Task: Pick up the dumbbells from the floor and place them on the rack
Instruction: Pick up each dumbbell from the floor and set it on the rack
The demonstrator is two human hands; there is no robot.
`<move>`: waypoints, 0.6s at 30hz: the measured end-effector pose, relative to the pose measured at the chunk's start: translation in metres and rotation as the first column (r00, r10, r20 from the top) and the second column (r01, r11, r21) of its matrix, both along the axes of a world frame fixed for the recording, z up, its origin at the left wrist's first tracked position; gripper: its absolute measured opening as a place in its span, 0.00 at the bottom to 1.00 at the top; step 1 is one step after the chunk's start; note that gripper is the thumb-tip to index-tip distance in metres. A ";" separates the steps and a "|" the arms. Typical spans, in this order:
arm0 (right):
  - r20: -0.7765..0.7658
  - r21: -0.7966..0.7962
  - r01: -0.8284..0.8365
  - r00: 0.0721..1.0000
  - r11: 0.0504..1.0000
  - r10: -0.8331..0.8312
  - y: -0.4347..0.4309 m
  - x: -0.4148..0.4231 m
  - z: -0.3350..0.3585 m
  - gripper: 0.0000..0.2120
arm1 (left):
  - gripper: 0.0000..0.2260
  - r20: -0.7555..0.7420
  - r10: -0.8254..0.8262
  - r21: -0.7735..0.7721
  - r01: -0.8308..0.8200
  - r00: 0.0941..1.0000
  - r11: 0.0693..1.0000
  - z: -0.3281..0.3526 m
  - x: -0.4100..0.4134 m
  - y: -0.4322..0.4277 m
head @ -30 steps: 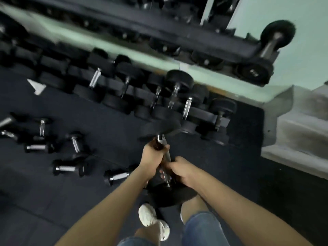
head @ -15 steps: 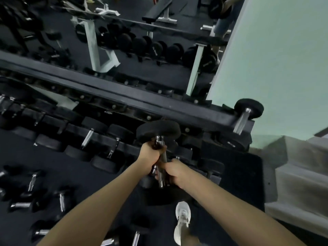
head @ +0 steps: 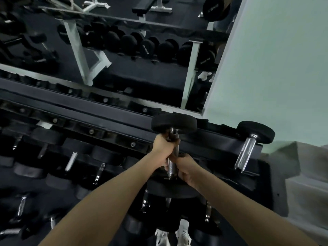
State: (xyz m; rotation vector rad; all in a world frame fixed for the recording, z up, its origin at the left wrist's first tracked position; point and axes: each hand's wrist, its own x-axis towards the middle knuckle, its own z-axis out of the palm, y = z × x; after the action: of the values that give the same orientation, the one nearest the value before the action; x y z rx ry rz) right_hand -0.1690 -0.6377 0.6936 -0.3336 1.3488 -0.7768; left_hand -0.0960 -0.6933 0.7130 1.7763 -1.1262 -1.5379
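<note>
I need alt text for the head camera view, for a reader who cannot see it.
Both hands, left and right, grip a dumbbell by its handle, held up at the rack's top shelf. Another dumbbell rests at the shelf's right end.

No legible text on the dumbbell (head: 174, 123) gripped by both hands, nor on the rack (head: 124, 119) rail under it. Up and away from the hands, in the mirror (head: 124, 50), pale lettering marks the end faces of several reflected black weights (head: 148, 48) and, upper right of the hands, a round plate (head: 212, 9) – all too small, blurred and reversed to make out. No nos., brand names or signs readable elsewhere.
</note>
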 end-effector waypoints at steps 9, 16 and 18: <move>-0.032 0.020 0.143 0.989 0.990 -0.142 -0.058 -0.037 -0.019 0.07 | 0.11 -0.033 -0.132 0.023 0.133 0.991 0.991 -0.025 -0.042 -0.063; -0.049 0.074 0.169 0.985 0.983 -0.165 -0.080 -0.050 -0.047 0.05 | 0.07 -0.055 -0.208 0.049 0.211 0.977 0.976 -0.048 -0.055 -0.090; -0.042 0.077 0.166 0.986 0.983 -0.163 -0.081 -0.051 -0.053 0.06 | 0.07 -0.063 -0.209 0.042 0.212 0.976 0.976 -0.053 -0.051 -0.091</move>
State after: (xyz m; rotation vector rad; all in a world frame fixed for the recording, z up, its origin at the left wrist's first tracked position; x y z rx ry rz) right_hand -0.2205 -0.7183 0.6407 -0.1747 1.4501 -0.8547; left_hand -0.1475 -0.7839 0.6598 1.6747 -1.2931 -1.7424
